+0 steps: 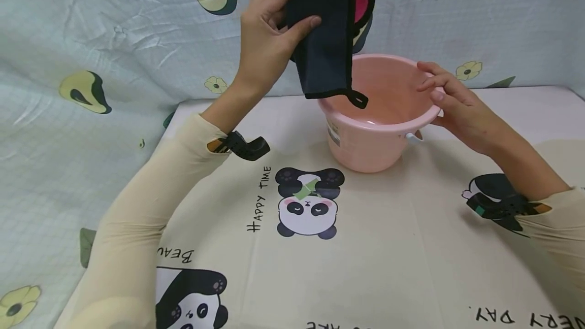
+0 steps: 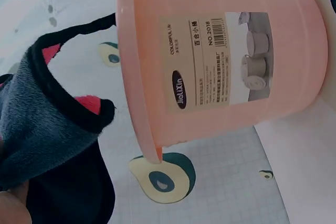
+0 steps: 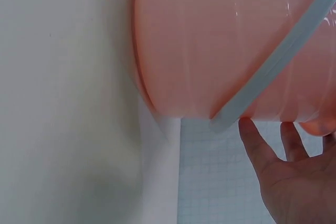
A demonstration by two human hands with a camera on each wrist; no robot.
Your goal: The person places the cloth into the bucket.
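Observation:
My left hand (image 1: pixel 269 34) pinches a folded dark grey cloth (image 1: pixel 322 50) with black edging, a hanging loop and a pink-red side showing. It holds the cloth raised, above and in front of the left part of a pink bucket's rim. The pink bucket (image 1: pixel 367 149) stands upright on the table, its mouth facing up. My right hand (image 1: pixel 461 105) grips the bucket's right rim, with some fingers over the edge. In the right wrist view, fingertips (image 3: pixel 252 129) touch the outer wall beside the pale handle (image 3: pixel 278 59). A printed label (image 2: pixel 215 59) shows on the bucket's side.
The table's cream cover (image 1: pixel 384 258) bears printed pandas and lettering. Behind it hangs a light cloth backdrop (image 1: pixel 151 29) with avocado and flower prints, close behind the bucket. Dark wrist devices (image 1: pixel 249 146) sit at both sleeves.

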